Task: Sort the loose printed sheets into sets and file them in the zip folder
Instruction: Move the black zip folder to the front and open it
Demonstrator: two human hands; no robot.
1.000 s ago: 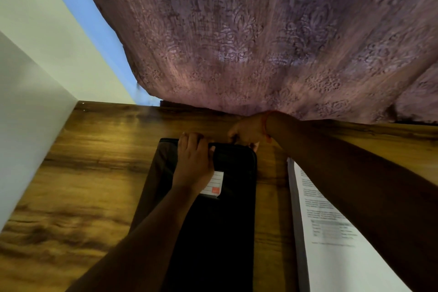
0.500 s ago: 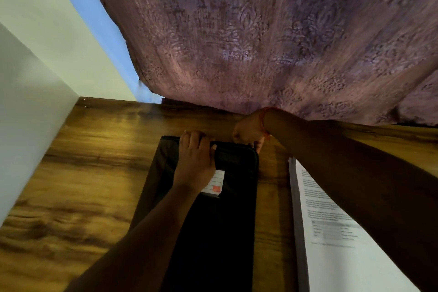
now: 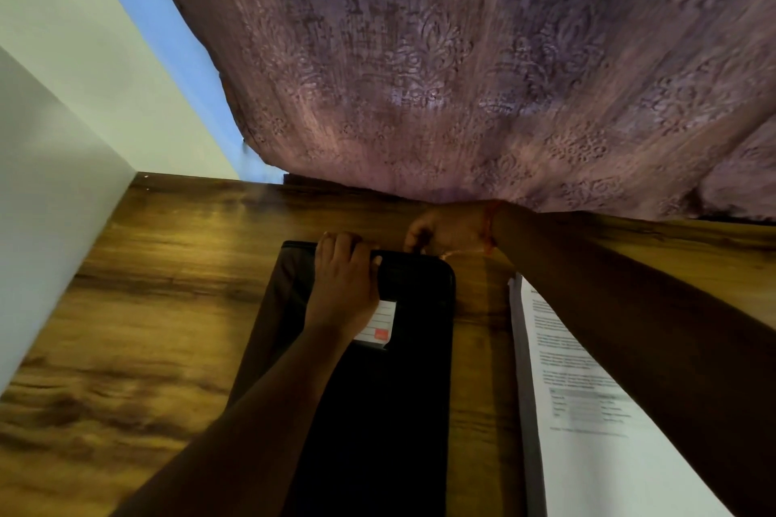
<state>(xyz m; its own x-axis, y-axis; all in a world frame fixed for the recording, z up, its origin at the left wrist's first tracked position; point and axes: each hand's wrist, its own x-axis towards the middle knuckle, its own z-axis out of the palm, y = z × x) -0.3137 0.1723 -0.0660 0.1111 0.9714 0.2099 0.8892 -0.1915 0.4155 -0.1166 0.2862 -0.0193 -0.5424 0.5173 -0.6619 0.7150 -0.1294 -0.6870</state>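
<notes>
A black zip folder [image 3: 378, 411] lies lengthwise on the wooden desk [image 3: 147, 327], with a white label [image 3: 380, 325] near its far end. My left hand [image 3: 342, 285] rests on the folder's far end, fingers curled over the far edge and thumb on top. My right hand [image 3: 447, 231] is at the far right corner of the folder, fingers pinched together on something small there, probably the zip pull, which is hidden. A stack of printed sheets [image 3: 588, 411] lies to the right of the folder, partly under my right forearm.
A purple patterned curtain [image 3: 462, 76] hangs down to the desk's far edge, just behind my right hand. A white wall panel [image 3: 50, 201] bounds the desk on the left. Bare wood lies left of the folder.
My right hand has stayed at the folder's far right corner with little shift. My left hand keeps holding the far end. The view has tilted slightly.
</notes>
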